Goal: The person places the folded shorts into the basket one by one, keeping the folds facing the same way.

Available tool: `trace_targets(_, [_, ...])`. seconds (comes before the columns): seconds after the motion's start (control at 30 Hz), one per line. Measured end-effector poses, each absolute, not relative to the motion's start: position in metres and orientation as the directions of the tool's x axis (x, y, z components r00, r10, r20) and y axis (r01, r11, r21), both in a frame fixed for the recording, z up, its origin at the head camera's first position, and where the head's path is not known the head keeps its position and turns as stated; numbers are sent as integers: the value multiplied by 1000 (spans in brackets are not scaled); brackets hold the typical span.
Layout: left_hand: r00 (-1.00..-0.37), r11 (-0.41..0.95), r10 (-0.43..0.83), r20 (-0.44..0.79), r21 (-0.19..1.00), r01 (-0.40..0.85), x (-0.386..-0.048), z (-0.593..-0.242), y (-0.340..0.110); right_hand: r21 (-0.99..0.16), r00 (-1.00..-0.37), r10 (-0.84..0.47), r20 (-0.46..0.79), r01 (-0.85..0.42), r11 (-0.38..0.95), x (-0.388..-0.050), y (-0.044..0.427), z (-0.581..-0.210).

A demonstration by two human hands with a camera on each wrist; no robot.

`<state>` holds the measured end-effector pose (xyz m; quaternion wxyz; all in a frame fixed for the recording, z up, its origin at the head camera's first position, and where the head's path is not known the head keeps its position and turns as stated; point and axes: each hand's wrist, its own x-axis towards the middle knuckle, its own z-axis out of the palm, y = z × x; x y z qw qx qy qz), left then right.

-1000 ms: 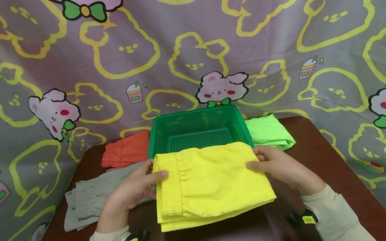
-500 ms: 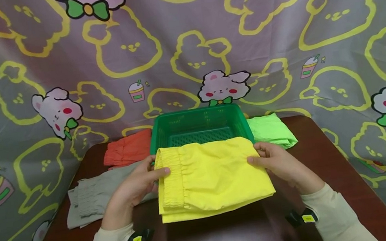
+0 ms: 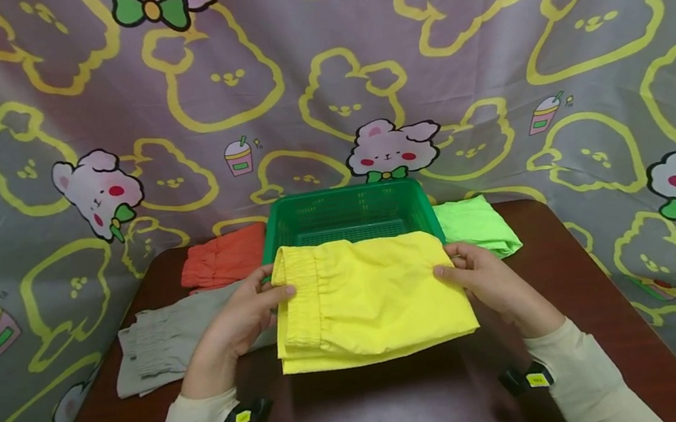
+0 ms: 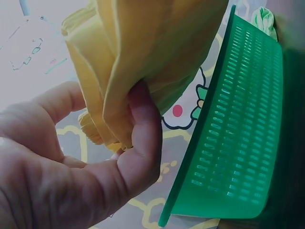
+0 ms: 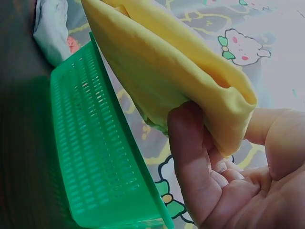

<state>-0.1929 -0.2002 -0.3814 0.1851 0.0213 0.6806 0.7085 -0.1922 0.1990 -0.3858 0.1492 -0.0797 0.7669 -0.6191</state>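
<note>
Both hands hold up the folded yellow shorts [image 3: 376, 299], its gathered waistband on the left. The left hand [image 3: 231, 327] pinches the waistband edge, thumb in front. At the opposite edge the right hand [image 3: 497, 282] pinches the cloth, also thumb in front. Behind the shorts stands a green basket [image 3: 347, 199], its front partly hidden by the yellow cloth. In the left wrist view, fingers press under the yellow layers [image 4: 147, 43] beside the basket wall [image 4: 238, 119]. The right wrist view has the right hand gripping a rounded fold [image 5: 190, 81].
Folded red cloth [image 3: 224, 256] lies left of the basket, with grey shorts [image 3: 167, 332] nearer the front left. Bright green folded cloth [image 3: 476, 224] lies to the basket's right. A patterned curtain [image 3: 297, 101] hangs behind the brown table [image 3: 587, 320].
Both hands have raised the yellow shorts slightly in the head view, covering more of the basket's front. Their hold on its two sides is unchanged.
</note>
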Motion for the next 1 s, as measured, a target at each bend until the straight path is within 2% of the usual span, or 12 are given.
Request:
trace_targets(0.3, [-946,1,246,-210,976,-216,-195,-386,-200,-973,-947,-289,-140,78,217,-196,197,-391])
trace_targets(0.73, [-964,96,174,-199,978,-184,-196,-395,-188,-974,-964,-229,-133,84,211,-198,199,-392])
trace_targets(1.0, [-965,62,177,-194,981,-186,-207,-395,-187,-968,-970,-206,-130,79,240,-208,196,-391])
